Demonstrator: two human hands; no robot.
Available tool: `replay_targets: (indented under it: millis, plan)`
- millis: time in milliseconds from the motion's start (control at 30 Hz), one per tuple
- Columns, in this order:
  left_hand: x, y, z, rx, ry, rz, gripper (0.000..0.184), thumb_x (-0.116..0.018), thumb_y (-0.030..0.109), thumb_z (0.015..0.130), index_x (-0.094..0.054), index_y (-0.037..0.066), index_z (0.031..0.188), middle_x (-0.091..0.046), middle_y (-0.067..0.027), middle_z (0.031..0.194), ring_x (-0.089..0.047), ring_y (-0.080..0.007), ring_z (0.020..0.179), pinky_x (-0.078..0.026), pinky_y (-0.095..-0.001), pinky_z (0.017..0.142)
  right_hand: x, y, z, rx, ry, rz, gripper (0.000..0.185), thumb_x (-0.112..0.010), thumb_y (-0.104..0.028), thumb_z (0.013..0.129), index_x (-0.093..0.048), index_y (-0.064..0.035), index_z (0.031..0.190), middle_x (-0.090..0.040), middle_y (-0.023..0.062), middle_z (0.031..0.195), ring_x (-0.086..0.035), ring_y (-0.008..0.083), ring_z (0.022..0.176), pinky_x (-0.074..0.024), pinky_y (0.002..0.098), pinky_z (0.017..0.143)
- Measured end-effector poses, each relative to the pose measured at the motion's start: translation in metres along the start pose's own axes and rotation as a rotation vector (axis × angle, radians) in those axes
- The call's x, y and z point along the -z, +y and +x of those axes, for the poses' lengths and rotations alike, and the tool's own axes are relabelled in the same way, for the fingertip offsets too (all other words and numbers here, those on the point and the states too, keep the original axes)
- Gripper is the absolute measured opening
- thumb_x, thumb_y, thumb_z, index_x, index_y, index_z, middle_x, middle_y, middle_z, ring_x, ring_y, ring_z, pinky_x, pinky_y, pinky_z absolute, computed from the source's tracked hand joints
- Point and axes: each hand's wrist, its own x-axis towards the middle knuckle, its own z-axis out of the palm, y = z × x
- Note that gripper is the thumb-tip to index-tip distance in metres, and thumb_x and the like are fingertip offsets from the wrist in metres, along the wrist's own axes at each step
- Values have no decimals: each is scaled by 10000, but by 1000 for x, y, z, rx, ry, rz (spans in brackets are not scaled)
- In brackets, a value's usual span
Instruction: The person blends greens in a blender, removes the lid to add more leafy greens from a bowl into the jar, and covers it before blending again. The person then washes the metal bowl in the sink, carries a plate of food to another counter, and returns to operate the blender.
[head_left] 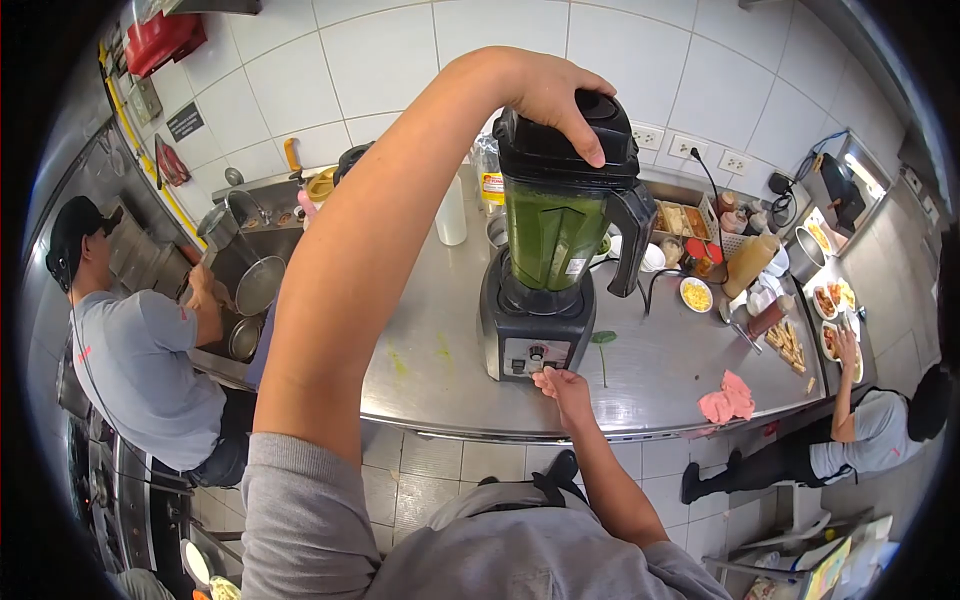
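Note:
My left hand [560,97] reaches over the top of a blender and grips its black lid [605,125], thumb down the front and fingers over the top. Thick green liquid [545,235] fills much of the clear blender jug, which sits upright on its black base [520,322]; the jug handle [630,240] points right. Down at the control panel, my right hand [566,392] has its fingers curled together against the lower switches, below the knob [537,353]. What its fingertips press or pinch is hidden.
A green leaf [603,338] and a pink cloth [728,398] lie on the steel counter [430,350]. Right of the blender are a bowl of yellow bits [696,294], sauce bottles [750,265] and cables. One co-worker [150,340] stands at the left sink, another [870,430] handles plates at right.

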Motion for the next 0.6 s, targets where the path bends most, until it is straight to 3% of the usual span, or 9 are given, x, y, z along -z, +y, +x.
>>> replay_targets:
  millis: [600]
  plan:
    - [1,1,-2,-1,-13,-19,1101,-880,503,532,-457,148,1484,-544,-181,1410,-541,-359,1277,-448,-431,1067,0,-1,-1,-8,7,-5,270,-638,-262,981,-704,0,983,-750,110,986,-692,146,866,-511,264,788]
